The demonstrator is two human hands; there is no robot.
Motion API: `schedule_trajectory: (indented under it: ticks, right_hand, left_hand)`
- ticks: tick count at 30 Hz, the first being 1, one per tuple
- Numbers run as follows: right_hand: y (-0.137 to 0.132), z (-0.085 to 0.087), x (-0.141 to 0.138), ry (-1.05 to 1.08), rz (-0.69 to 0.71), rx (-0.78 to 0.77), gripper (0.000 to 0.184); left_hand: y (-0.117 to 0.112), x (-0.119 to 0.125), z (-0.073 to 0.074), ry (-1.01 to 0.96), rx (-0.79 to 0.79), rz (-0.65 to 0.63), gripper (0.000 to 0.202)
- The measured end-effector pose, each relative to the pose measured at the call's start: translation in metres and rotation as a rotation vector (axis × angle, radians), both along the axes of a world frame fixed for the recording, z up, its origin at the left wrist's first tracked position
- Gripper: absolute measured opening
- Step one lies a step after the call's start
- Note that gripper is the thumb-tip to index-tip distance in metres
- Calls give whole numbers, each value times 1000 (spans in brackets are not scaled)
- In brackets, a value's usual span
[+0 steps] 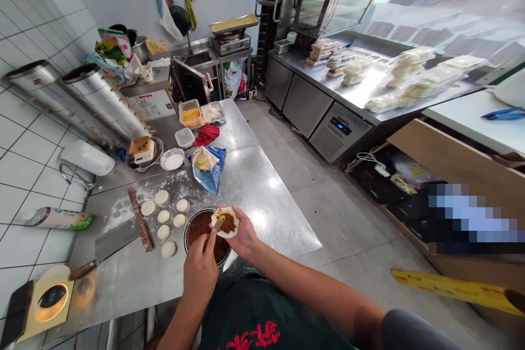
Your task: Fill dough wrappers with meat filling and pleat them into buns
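Note:
My left hand (200, 262) is closed round the handle of a small filling spatula (220, 222), whose tip touches the brown filling in a round dough wrapper (226, 232). My right hand (245, 234) cups that wrapper from below, fingers curled about its edge. Both hands are over a metal bowl (186, 235) of dark brown minced filling (200, 224). Left of the bowl, several flattened dough rounds (168, 249) lie on the steel worktop (262, 191). A rolling pin (140, 220) rests beside them on the floured surface.
A wide-bladed knife (117, 240) lies left of the rolling pin, near a kitchen scale (51, 298). Behind the bowl stand an open blue bag (209, 169) and a dish of white flour (173, 159). Across the floor, packed containers (430, 85) sit on a refrigerated counter (307, 101).

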State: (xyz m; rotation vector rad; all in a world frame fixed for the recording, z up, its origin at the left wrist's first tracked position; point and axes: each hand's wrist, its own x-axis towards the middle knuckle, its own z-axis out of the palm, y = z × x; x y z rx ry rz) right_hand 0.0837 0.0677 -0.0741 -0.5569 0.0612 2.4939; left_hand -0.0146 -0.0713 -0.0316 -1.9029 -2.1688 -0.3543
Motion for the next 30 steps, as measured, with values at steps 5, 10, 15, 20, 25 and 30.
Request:
schedule_trajectory:
  ticks: [5, 10, 15, 20, 25, 30]
  right_hand:
    - [2, -3, 1, -1, 13, -28, 35]
    - [5, -4, 1, 2, 40, -33, 36]
    - [9, -5, 6, -62, 101, -24, 39]
    - [17, -4, 15, -117, 163, 20, 36]
    - [24, -4, 28, -120, 185, 120, 33]
    - [29, -14, 43, -77, 186, 41, 34]
  left_hand:
    - [3, 0, -1, -27, 21, 30, 55]
    - [2, -7, -3, 41, 30, -63, 62]
    - [1, -8, -4, 24, -65, -118, 60]
    - [-5, -27, -8, -173, -71, 114, 49]
    - [-9, -46, -47, -189, -609, 391, 53]
    - [-8, -41, -79, -129, -794, 322, 46]
